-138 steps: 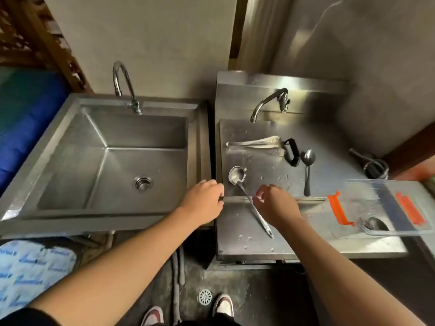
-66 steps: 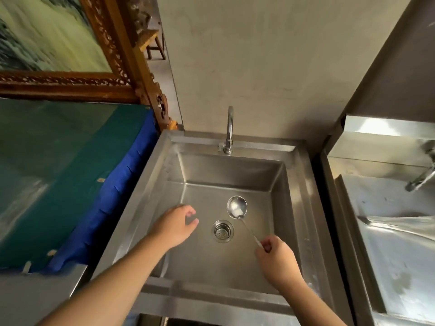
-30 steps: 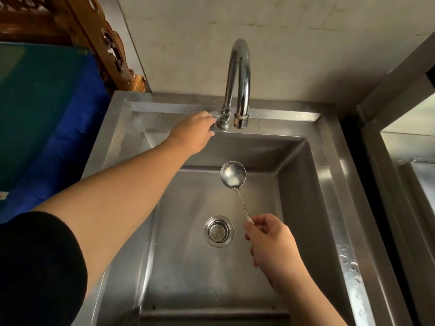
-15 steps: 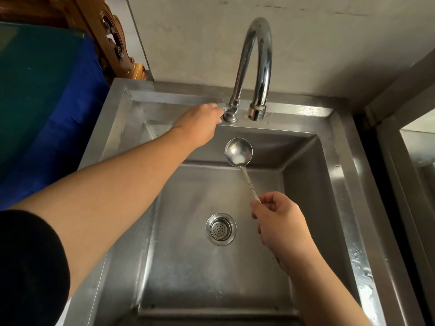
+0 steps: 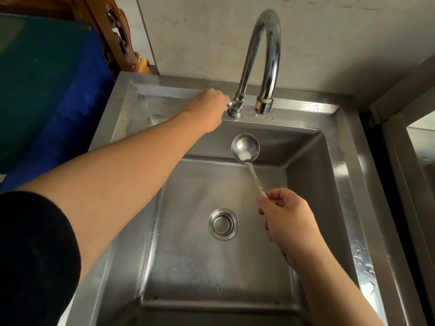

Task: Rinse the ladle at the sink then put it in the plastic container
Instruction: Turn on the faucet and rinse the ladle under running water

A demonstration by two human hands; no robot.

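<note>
A small steel ladle point(image 5: 245, 148) hangs over the steel sink point(image 5: 348, 184), bowl up, a little below and left of the spout of the curved chrome faucet point(image 5: 264, 55). A white patch sits in the bowl. My right hand point(image 5: 286, 217) grips the ladle's handle above the drain point(image 5: 223, 224). At the sink's back rim my left hand point(image 5: 209, 109) is closed on the tap handle at the faucet's base. No water stream shows. The plastic container is out of view.
A blue and green covered surface point(image 5: 47, 90) lies left of the sink, with a carved wooden frame point(image 5: 117, 38) behind it. The edge of a second steel unit point(image 5: 419, 149) stands at the right. Water drops dot the sink's right rim.
The ladle was lifted from the right counter and carried over the sink. My left hand reached up to the tap handle. In the last half second the ladle rose slightly toward the spout.
</note>
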